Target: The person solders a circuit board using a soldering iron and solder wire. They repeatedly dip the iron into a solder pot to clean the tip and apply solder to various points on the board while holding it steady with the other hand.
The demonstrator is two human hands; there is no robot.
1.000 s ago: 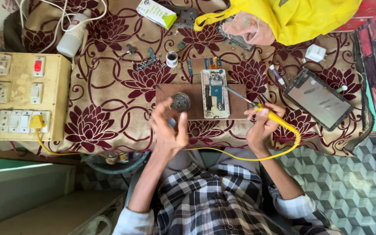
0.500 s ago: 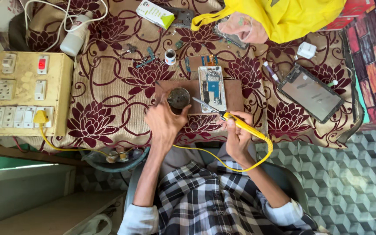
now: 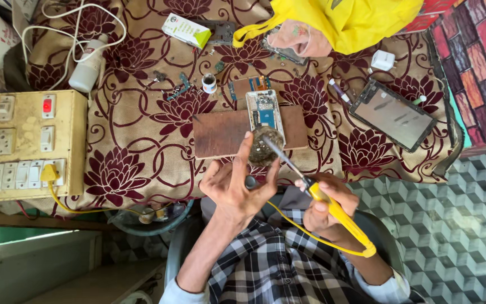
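The left hand gripped a round tip-cleaning pot over the tabletop edge; the right hand, at four o'clock, clenched a yellow soldering iron. A slipped hot tip could have burned fingers.

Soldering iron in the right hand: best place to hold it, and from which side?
Grip the yellow handle of the soldering iron, mid-length, coming from the cord end near the body. The bare metal shaft points away toward the round wire-wool tip cleaner held in the left hand, so keep off it. The right hand already wraps the handle this way, probably the safest hold.
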